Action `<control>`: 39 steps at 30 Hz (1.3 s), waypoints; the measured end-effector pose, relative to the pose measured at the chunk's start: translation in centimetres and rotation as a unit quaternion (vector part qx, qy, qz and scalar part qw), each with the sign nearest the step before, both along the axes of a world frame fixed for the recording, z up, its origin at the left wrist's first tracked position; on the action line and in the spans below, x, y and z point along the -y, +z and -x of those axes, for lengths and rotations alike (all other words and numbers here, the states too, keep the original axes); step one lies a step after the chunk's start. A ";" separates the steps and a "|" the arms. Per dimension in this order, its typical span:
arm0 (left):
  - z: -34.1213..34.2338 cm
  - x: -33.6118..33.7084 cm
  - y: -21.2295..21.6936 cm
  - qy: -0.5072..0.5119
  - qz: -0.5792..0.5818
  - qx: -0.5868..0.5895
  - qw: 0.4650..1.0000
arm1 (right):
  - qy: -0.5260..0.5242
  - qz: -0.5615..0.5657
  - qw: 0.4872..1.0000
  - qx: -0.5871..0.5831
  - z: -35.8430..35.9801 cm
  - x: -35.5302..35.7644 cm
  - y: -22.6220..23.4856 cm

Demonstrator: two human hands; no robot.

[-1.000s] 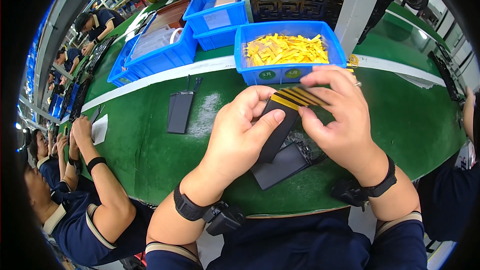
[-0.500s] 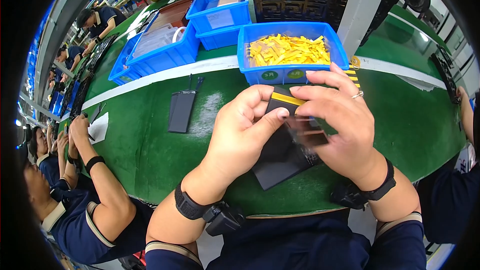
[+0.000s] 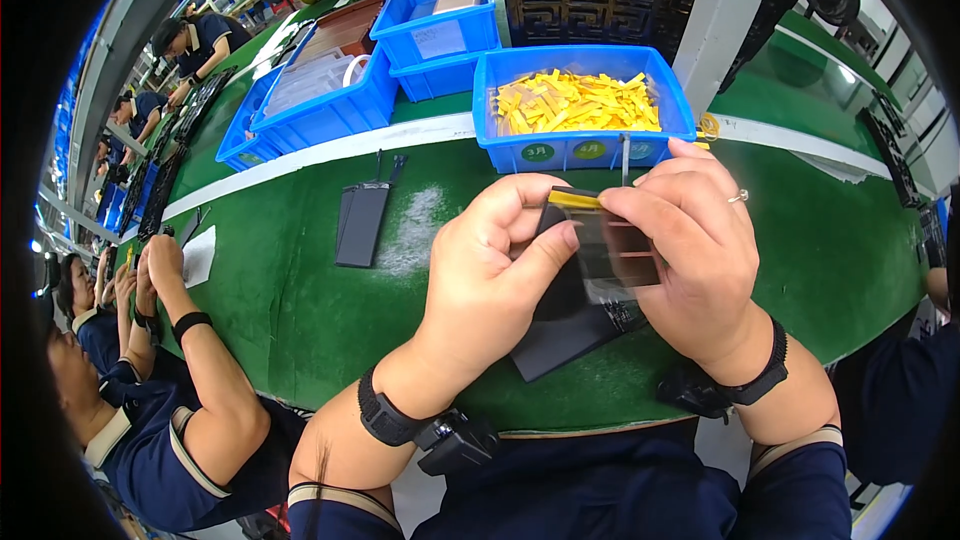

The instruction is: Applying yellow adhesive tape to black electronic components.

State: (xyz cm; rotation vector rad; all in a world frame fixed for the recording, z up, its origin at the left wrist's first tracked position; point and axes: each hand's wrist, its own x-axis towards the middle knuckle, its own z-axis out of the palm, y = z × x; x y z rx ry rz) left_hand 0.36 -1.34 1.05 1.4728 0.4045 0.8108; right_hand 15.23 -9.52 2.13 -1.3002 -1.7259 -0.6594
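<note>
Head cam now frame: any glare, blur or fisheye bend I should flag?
Head view: strong fisheye, so the white stripe on the green table bows and black corners ring the picture; both hands and the dark flat piece in their grip look sharp; the clear film on it shows a pale sheen; the blue bin of yellow strips is evenly lit; edges soften near the rim.

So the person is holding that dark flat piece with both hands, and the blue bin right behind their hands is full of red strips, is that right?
Not quite. The head view shows the blue bin behind the hands filled with yellow strips, not red ones. The rest holds: the left hand and right hand both grip the dark flat piece.
</note>
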 end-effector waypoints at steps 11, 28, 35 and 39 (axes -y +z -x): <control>-0.4 0.6 -0.4 0.040 -0.003 0.013 0.999 | 0.007 -0.009 1.000 -0.011 0.0 -0.3 -0.3; -0.8 1.4 -0.6 0.170 -0.264 -0.065 0.947 | 0.007 0.012 0.997 -0.079 -0.2 -0.9 -1.1; -0.7 0.7 -0.5 0.195 -0.384 -0.073 0.899 | 0.040 0.056 0.990 -0.119 0.0 -0.5 -0.9; -0.5 0.8 -0.4 0.177 -0.306 -0.093 0.931 | 0.030 0.009 0.992 -0.120 -0.3 -1.0 -1.3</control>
